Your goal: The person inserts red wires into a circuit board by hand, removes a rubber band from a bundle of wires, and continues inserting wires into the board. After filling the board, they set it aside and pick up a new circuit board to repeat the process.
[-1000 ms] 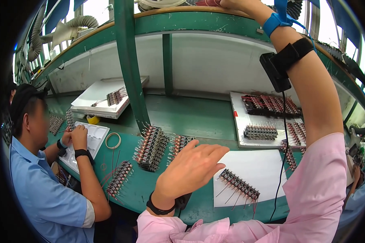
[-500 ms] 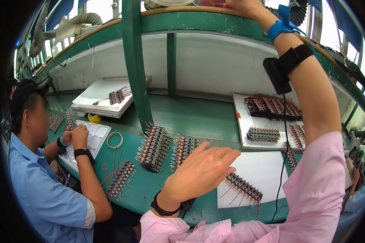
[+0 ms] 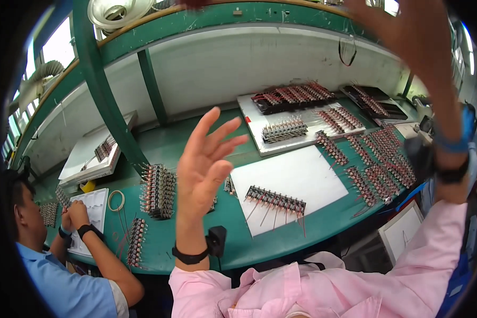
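Observation:
My left hand [image 3: 199, 172] is raised above the green bench, empty, its fingers pointing up and spread apart. Just right of it, a row of small electronic parts with thin wire leads [image 3: 275, 201] lies on a white sheet [image 3: 320, 183]. High at the upper right is my right hand [image 3: 408, 29], smeared by motion and partly cut off by the top edge, so its fingers cannot be read. A blurred dark red shape [image 3: 196, 2] shows at the top edge; I cannot make out what it is. Behind my left hand stands a stack of similar part rows [image 3: 158, 191].
A silvery board [image 3: 254, 135] carries a black tray of parts [image 3: 294, 97]. Many loose rows [image 3: 381, 164] cover the bench's right side. A green post [image 3: 103, 90] rises to an overhead shelf [image 3: 206, 24]. On the left, a co-worker in blue [image 3: 63, 281] handles parts beside a white tray [image 3: 95, 212].
The view has swung to the right. My left hand has turned from lying level over the bench to pointing upward. My right hand has come away from the overhead shelf and is now blurred.

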`<state>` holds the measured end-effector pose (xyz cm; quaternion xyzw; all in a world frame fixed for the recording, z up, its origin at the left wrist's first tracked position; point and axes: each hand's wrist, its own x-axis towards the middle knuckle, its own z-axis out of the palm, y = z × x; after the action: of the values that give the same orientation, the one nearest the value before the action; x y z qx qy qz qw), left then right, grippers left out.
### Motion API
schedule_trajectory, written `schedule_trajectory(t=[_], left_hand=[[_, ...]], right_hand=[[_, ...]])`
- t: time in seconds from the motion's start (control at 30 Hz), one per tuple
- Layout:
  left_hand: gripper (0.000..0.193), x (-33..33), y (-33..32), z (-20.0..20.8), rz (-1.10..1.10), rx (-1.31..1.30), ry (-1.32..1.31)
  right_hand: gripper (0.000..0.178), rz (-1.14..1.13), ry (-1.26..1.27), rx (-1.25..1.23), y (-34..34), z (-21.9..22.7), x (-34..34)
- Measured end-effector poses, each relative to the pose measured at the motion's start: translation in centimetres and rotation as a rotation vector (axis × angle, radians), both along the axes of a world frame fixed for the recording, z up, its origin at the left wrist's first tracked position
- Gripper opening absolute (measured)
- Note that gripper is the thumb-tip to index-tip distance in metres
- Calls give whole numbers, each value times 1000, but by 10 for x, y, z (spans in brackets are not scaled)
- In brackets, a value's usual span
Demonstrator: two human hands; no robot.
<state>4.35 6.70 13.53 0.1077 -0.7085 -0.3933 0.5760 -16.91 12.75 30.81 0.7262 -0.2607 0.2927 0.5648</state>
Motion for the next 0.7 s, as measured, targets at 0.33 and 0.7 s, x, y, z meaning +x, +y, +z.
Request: schedule_trajectory(t=[0.33,0.7], left_hand=[[35,-42,81,-28,-397,482,697],[23,-51,116,-51,-713,264,345]], right_hand=[[54,608,-574,822,73,-210,16],[50,1052,-104,2514,41,-263,31]])
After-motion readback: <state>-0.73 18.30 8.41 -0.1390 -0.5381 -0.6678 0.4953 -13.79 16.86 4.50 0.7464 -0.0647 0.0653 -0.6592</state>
